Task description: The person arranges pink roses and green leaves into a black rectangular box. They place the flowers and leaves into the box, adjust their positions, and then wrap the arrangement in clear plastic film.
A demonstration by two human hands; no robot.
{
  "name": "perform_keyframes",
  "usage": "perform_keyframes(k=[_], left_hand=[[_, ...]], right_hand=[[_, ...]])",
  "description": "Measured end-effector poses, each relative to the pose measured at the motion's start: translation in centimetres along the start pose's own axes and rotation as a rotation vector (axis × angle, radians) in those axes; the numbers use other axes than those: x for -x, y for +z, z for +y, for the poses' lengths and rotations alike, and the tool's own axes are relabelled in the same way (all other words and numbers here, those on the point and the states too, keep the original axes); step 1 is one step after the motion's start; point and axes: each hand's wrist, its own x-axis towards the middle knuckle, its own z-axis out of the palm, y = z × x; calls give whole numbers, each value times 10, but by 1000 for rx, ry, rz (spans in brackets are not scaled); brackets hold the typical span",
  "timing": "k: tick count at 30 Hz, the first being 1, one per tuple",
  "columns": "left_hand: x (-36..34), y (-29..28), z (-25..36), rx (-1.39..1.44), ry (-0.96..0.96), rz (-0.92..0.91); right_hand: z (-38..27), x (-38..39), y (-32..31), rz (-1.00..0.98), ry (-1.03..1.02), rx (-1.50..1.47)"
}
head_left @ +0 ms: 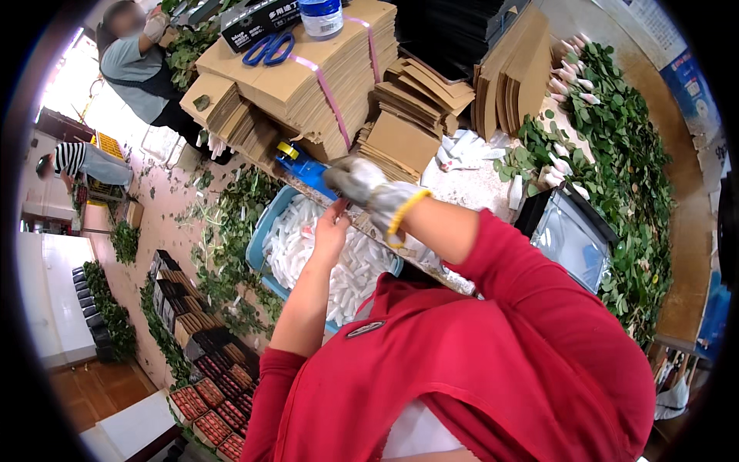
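Observation:
My left hand (332,229) is bare, its fingers drawn together just above the table's front edge. Whether they hold anything I cannot make out. My right hand (363,185) wears a pale work glove with a yellow cuff and reaches across beside the left one. Its fingers are smeared and partly hidden. Close to the glove's fingertips lies a blue object with a yellow cap (308,169); whether the glove touches it I cannot tell. Beneath my left forearm stands a light blue basket (262,219) full of white foam sleeves (345,271).
Strapped cardboard stacks (308,81) hold blue-handled scissors (269,49) and a jar (321,19). Leafy stems with white-wrapped buds (623,154) lie at right, beside a black-framed clear bin (571,235). Cut foliage (235,215) litters the floor; two people work at left.

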Motion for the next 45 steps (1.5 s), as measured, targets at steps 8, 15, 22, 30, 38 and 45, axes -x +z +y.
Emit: perform_keyframes(k=[8, 15, 22, 30, 38, 45], left_hand=[[-21, 35, 34, -158, -146, 277], [-1, 122, 27, 81, -227, 95], [27, 340, 129, -652, 839, -482], [26, 391, 92, -729, 882, -362], [-34, 389, 80, -7, -217, -868], [-53, 321, 55, -95, -188, -645]], right_hand=[[96, 46, -18, -234, 349, -148], [58, 147, -94, -23, 218, 701], [39, 321, -268, 314, 617, 65], [58, 351, -281, 17, 504, 1205], [95, 338, -253, 464, -104, 783], [88, 304, -226, 487, -604, 797]])
